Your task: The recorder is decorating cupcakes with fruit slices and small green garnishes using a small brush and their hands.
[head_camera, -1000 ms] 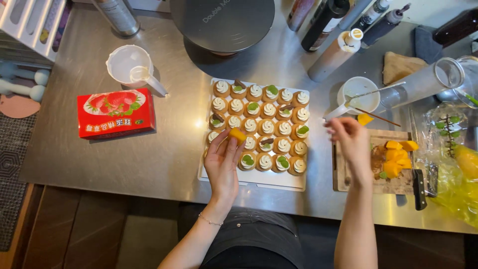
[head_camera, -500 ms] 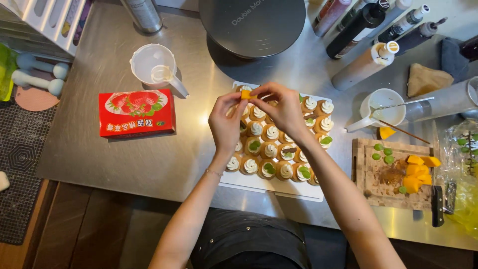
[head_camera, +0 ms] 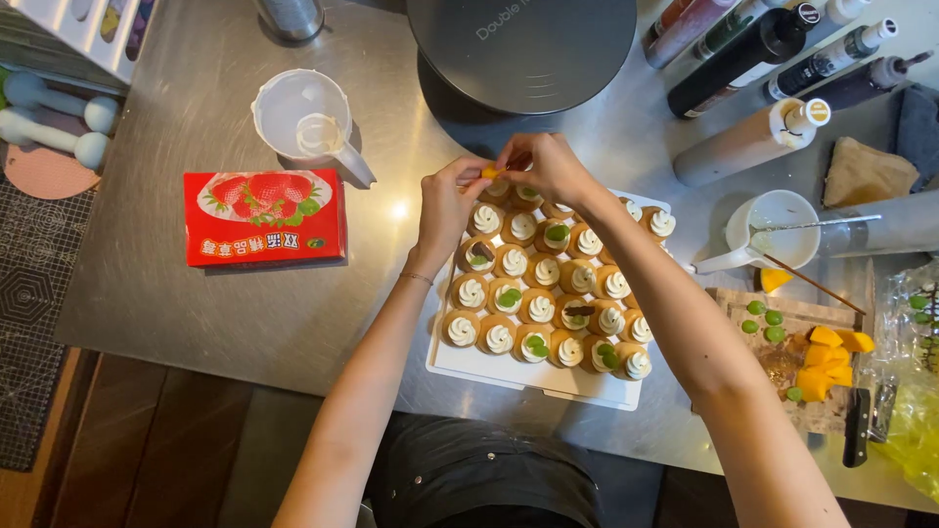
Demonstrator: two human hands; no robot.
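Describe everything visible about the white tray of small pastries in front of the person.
The flat white rectangular tray lies on the brushed steel counter, slightly rotated, near the front edge. It carries close rows of small round golden tartlets, each topped with a white cream swirl; some also bear green leaf pieces, a few a dark strip. The left hand and right hand meet over its far end, pinching a small orange fruit piece. The forearms hide part of the right side.
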